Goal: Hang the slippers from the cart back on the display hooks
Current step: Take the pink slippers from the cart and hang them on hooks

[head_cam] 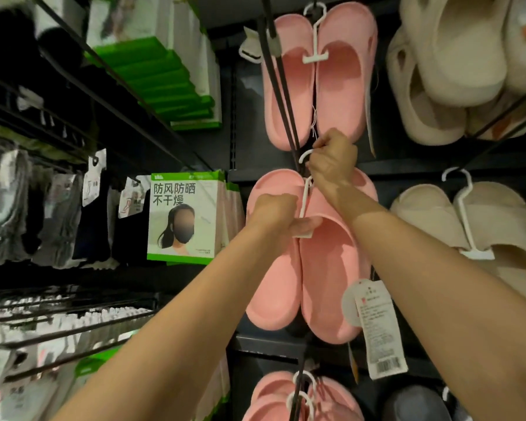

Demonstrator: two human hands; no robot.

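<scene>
Seen against a dark shop wall of hanging footwear: a pair of pink slippers (304, 268) held up at the middle peg, long axis running top to bottom, toes down, directly ahead of and between both raised arms. Joined by a white plastic hanger (305, 202) whose curved top sits just beside the dark display hook (296, 159), apparently at the point of being slipped on; whether already over the rod, impossible to tell. Gripped at the hanger's crossbar by the left hand (275, 212), fingers curled round it. Pinched higher up, at the hanger's neck, by the right hand (331, 161), the nearer of the two to the hook and so the likelier guide for the last slide. Hung above, another pink pair (319, 74); to the right, cream slippers (438, 71). Dangling at lower right, a white price tag (380, 329) with barcode, print too small to read. On the left, a green-edged mask box (182, 217) reading 防风防晒 不干燥.
</scene>
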